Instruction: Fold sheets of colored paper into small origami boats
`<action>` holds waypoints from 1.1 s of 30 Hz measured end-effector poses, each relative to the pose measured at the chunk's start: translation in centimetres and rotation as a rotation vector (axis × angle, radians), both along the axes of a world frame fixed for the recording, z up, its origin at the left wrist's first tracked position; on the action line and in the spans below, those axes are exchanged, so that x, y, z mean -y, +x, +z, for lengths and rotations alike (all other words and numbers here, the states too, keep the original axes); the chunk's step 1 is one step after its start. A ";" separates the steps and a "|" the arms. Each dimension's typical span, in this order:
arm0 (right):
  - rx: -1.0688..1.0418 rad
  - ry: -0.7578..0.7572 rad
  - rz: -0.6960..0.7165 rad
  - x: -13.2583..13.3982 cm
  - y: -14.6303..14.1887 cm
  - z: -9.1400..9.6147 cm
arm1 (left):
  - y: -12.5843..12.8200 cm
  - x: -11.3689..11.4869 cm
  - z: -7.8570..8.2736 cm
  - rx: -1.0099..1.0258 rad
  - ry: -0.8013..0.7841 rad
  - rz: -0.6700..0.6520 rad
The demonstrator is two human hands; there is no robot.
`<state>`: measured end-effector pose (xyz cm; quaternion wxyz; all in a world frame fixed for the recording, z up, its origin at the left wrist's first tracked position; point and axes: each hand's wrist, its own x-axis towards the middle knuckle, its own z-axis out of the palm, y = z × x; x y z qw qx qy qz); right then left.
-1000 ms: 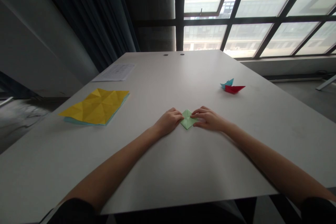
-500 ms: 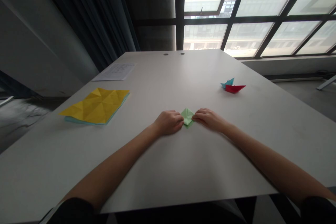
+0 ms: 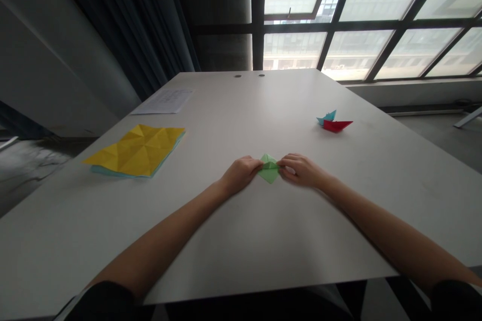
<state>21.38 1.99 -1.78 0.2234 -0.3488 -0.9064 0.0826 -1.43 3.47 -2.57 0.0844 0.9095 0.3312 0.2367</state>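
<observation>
A small diamond of folded light green paper (image 3: 269, 174) lies between my hands near the middle of the white table (image 3: 241, 241). Its near layer lies spread toward me, and a darker fold runs across its centre. My left hand (image 3: 242, 172) pinches its left corner between thumb and fingers. On the opposite corner my right hand (image 3: 300, 169) is closed, with the thumb below and the fingers above. The fingertips hide both side corners of the paper.
A red paper boat (image 3: 337, 126) and a blue paper boat (image 3: 327, 118) stand together at the right. Creased yellow paper (image 3: 141, 150) lies over light blue sheets (image 3: 120, 173) at the left. Behind them is a printed white sheet (image 3: 163, 101).
The front flap of the green paper has opened, so its lower half shows as a wider point toward me. Both hands have shifted their grip slightly on its side corners.
</observation>
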 end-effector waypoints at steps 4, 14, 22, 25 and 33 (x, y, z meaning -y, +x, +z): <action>-0.056 -0.045 -0.081 -0.4 0.1 -0.4 | 0.1 0.1 0.2 0.049 -0.102 0.033; -0.226 -0.253 -0.409 -0.5 -0.8 -0.6 | 0.5 -0.2 0.5 0.158 -0.201 0.131; -0.230 -0.218 -0.427 -0.5 -1.3 -1.3 | 1.1 0.1 -0.4 0.020 -0.071 0.128; -0.221 -0.142 -0.379 -0.5 -1.3 -1.7 | 1.2 0.3 -0.3 -0.070 0.037 0.107; -0.143 0.003 -0.148 -0.4 -1.3 -1.9 | 1.5 0.8 0.4 -0.304 0.178 -0.040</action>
